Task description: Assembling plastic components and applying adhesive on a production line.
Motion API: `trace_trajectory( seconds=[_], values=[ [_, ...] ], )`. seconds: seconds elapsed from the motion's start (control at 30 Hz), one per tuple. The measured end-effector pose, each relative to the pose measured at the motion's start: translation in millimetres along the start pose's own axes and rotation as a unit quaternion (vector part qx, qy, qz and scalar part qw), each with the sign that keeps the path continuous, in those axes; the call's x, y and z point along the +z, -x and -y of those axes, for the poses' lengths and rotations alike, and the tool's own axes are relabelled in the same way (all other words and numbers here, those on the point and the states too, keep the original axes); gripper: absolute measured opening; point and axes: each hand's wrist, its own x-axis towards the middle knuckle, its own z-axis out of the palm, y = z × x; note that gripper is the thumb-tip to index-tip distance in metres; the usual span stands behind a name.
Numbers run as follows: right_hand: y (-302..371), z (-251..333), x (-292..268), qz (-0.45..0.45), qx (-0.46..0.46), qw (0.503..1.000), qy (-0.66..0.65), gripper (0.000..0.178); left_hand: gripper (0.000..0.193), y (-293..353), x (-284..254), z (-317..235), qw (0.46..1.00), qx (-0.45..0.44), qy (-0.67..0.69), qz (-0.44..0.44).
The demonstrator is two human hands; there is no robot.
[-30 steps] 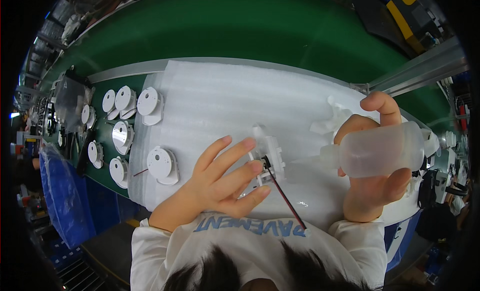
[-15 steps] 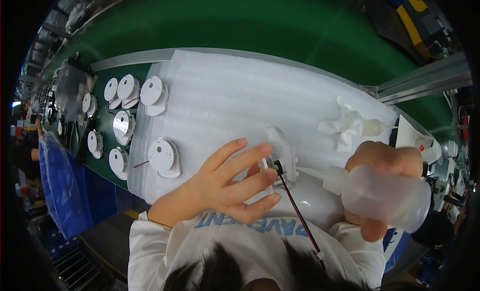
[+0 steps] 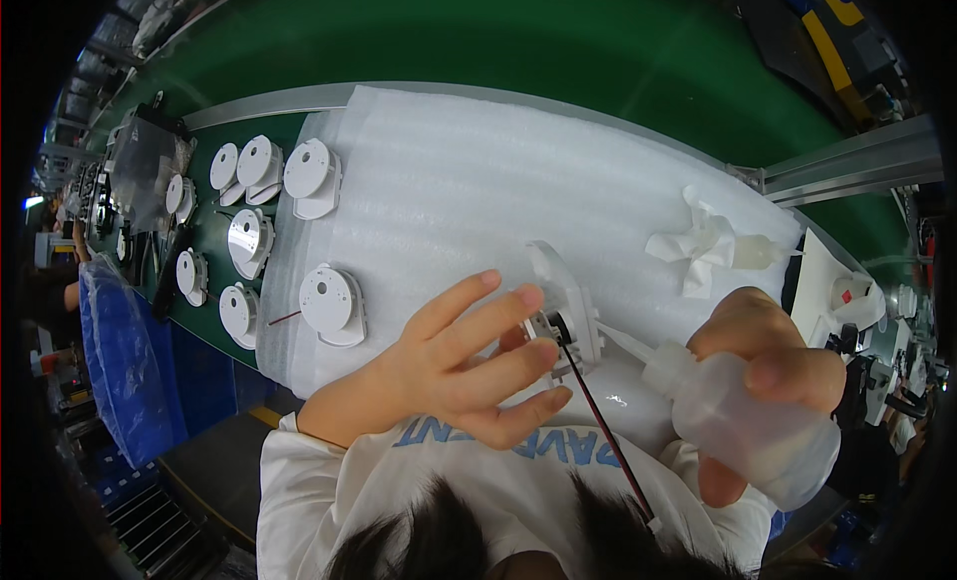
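My left hand [image 3: 478,366] is closed around a white plastic housing [image 3: 560,281], tilted up off the foam sheet. A dark part sits inside the housing, and a red and black wire [image 3: 608,435] with a small white plug trails from it toward me. In my right hand [image 3: 773,351] is a translucent squeeze bottle [image 3: 743,411] with a long thin nozzle. The nozzle points left, its tip at the right side of the housing; whether it touches I cannot tell. My left fingers hide part of the housing.
White foam sheet [image 3: 449,181] covers the work surface. Several round white assemblies [image 3: 327,299] stand at the left. A crumpled white tissue [image 3: 698,243] lies at right beside a small translucent bottle [image 3: 755,251]. A metal rail [image 3: 857,166] and green belt [image 3: 478,42] run beyond.
The squeeze bottle has tilted more steeply, its base swinging down and left, with the nozzle still by the housing. The housing has turned slightly in my left hand.
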Motion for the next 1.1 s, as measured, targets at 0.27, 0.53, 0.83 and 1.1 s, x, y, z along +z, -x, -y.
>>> trace_trajectory(
  seconds=[0.27, 0.53, 0.83, 1.1],
  values=[
    [-5.7, -6.0, -0.5, 0.026, -0.082, 0.992, 0.097, 0.074, 0.055, 0.0, -4.8, -0.9, 1.0, 0.002, 0.018, 0.009],
    [1.6, -5.9, 7.6, 0.004, -0.057, 0.994, 0.095, 0.067, 0.051, 0.4, -6.4, -0.3, 1.0, -0.003, 0.017, 0.007],
    [-4.2, 2.7, 30.6, -0.134, -0.012, 0.981, 0.136, 0.038, 0.041, 3.3, -2.5, -0.4, 0.997, -0.037, 0.058, -0.022],
    [-3.8, 3.3, 39.5, -0.169, -0.034, 0.967, 0.186, 0.027, 0.037, 0.9, -10.6, 4.1, 0.993, -0.077, 0.084, -0.013]
  ],
)
